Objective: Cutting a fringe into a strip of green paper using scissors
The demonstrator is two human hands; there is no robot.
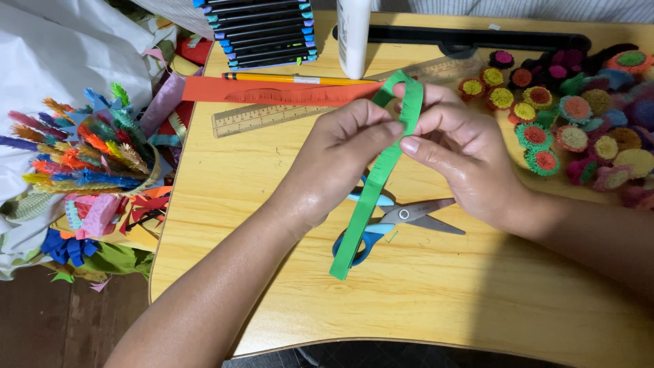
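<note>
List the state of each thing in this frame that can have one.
Green fringed paper strip: held up in both hands, lower end hanging over the scissors.
Left hand: grip pinched on the strip.
Right hand: grip pinched on the strip's top.
Blue-handled scissors: lying flat, blades slightly open.
Red fringed paper strip: flat on the wooden table.
Yellow pencil: lying on the red strip.
White glue bottle: upright.
</note>
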